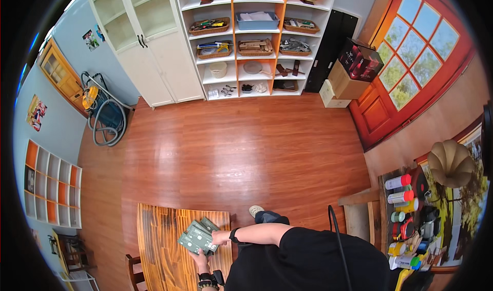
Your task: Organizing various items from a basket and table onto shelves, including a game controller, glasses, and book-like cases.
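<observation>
Several flat green boxes with pale printing (197, 237) lie overlapping in a loose, fanned pile over the near part of a striped wooden table (165, 233). My right hand (220, 237), with a black band at the wrist, reaches in from the right and grips the right edge of the pile. Its fingertips are partly hidden against the boxes. From below, my left hand (199, 258) holds the lower edge of the pile, thumb over the top. A dark watch and a beaded bracelet circle that wrist.
A wooden chair (134, 271) stands at the table's lower left. Shelves with baskets (235, 33), a white cabinet (154, 67) and a vacuum cleaner (106, 110) line the walls. At right are stacked cartons (342, 83) and a bench crowded with spray cans (398, 182). A black cable (339, 241) crosses my shirt.
</observation>
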The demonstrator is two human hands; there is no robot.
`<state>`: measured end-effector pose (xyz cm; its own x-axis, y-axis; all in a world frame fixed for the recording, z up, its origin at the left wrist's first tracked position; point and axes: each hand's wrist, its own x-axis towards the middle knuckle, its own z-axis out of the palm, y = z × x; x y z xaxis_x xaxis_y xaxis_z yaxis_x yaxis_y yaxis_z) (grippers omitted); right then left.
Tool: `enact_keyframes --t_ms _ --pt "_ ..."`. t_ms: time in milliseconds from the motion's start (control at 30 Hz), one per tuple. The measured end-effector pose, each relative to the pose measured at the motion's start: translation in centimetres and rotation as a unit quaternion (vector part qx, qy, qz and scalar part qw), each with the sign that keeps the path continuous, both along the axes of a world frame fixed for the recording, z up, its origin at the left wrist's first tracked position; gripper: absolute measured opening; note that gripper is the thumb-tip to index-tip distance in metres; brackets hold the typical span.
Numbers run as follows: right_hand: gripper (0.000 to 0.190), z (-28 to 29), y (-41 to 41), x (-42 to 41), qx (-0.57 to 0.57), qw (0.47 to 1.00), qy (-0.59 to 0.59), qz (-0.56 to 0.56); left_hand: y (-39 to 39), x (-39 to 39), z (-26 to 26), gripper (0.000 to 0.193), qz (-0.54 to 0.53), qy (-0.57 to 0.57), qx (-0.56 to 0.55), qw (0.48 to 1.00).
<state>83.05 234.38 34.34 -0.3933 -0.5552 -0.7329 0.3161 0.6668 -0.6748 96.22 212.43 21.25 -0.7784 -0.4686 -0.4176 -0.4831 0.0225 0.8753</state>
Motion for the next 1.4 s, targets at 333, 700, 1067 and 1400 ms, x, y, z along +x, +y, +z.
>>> enact_keyframes --t_ms 333,700,1067,1400 --pt "0.036 0.6 1.0 -0.3 0.006 0.999 -0.038 -0.015 2.6 -1.6 5.4 0.074 -0.036 -0.03 0.001 0.999" --pt "0.024 -1.3 2.7 -0.5 0.005 0.997 -0.05 -0.05 3.8 -1.5 7.8 0.07 -0.063 -0.05 0.008 0.997" --pt "0.022 -3.4 3.0 0.8 -0.084 0.993 -0.026 -0.084 3.6 -0.9 8.8 0.068 -0.045 -0.072 -0.015 0.996" --pt "0.033 -1.9 2.8 0.3 0.003 0.999 0.001 -0.043 4.4 -1.5 9.5 0.067 -0.039 -0.066 -0.011 0.997"
